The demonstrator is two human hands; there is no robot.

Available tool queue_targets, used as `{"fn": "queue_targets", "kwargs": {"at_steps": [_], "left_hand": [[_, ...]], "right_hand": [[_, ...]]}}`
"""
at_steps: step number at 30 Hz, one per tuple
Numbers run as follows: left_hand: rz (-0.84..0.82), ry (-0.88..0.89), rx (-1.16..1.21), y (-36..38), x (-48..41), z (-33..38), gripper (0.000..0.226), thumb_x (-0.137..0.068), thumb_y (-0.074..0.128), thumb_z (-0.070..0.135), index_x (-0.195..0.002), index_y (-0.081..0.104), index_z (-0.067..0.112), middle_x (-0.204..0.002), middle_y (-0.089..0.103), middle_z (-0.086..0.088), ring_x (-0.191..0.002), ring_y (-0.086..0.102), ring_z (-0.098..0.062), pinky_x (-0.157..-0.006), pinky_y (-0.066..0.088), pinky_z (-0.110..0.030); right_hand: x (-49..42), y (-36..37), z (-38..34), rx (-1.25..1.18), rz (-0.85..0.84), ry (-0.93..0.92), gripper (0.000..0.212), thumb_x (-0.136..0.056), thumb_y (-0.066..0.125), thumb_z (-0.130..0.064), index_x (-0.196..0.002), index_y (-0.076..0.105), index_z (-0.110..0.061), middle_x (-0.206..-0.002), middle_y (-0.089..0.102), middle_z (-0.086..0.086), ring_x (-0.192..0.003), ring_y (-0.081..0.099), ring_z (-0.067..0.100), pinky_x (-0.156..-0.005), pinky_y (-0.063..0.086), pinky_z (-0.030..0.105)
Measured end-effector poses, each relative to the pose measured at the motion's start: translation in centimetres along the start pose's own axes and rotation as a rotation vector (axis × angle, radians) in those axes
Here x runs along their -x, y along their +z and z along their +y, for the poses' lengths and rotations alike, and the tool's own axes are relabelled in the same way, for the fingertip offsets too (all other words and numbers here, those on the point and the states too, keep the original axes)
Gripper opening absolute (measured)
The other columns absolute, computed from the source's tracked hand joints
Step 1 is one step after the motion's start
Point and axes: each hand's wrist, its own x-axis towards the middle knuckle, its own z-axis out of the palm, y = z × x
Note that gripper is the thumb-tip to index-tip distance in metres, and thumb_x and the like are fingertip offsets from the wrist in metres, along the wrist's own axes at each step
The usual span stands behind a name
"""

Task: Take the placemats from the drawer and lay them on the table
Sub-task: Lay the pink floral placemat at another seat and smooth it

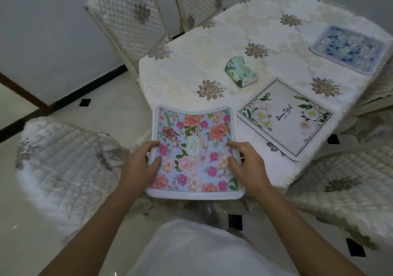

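white floral placemat reads "Beautiful", smaller print likely illegible

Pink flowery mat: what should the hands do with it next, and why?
Probably push the blue rectangular cloth placemat with pink flowers forward and lower it flat. The left hand and right hand hold its sides, and its near end seems to hang past the edge of the cream-clothed table.

Quilted cream chairs, glossy pale floor with black diamond insets, plain white wall, dim light
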Motion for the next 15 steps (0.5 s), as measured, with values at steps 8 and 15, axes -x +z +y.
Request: {"fn": "queue_targets", "kwargs": {"at_steps": [8,15], "left_hand": [[0.328,-0.082,0.055,-7.4,7.6,-3.1,0.036,-0.090,0.068,0.020,-0.123,0.058,0.030,-0.111,0.067,0.005,-0.092,0.067,-0.013,-0.078,0.059,-0.039],[0.664,-0.123,0.027,-17.6,16.3,-7.8,0.044,-0.090,0.067,0.014,-0.131,0.055,0.025,-0.113,0.055,0.010,-0.082,0.058,-0.008,-0.068,0.051,-0.024]], "right_hand": [[1.4,4.3,-7.7,0.001,-0.085,-0.221,0.038,-0.093,0.064,-0.020,-0.130,0.059,-0.024,-0.121,0.050,-0.010,-0.102,0.058,0.005,-0.089,0.057,0.032],[3.4,12.5,-19.5,-0.069,-0.166,-0.462,0.034,-0.093,0.066,-0.019,-0.125,0.060,-0.026,-0.135,0.041,-0.015,-0.110,0.059,0.010,-0.085,0.060,0.036]]}}
